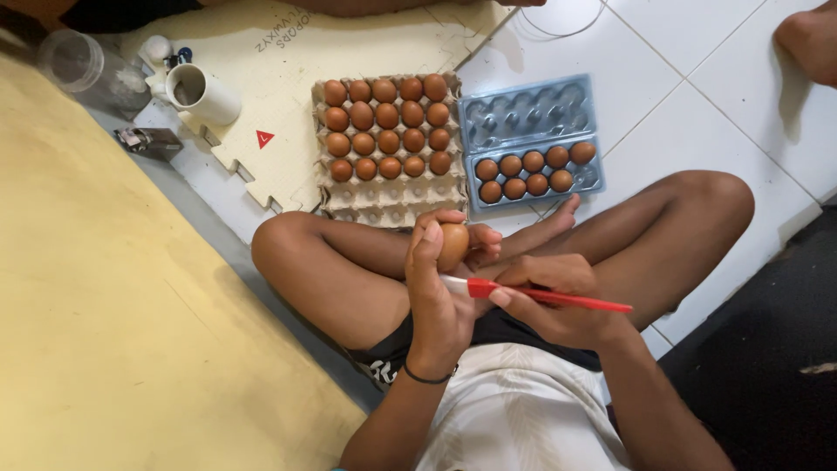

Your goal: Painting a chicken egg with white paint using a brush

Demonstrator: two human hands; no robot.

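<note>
white floor tiles [697, 131] lie bare to the right of the crossed legs; a yellow mat [105, 288] borders the left. left hand [436, 288] has its grip closed around a brown egg [452, 246], long axis upright, above the lap. right hand [558, 296] pinches a red brush [540, 296], lying crosswise, tip toward the egg. cardboard egg tray [388, 196] and blue carton [532, 144] sit just ahead.

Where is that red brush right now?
The red brush is in the right hand, low in the head view over the crossed legs, its white tip touching the left hand, just below the brown egg held there.
</note>
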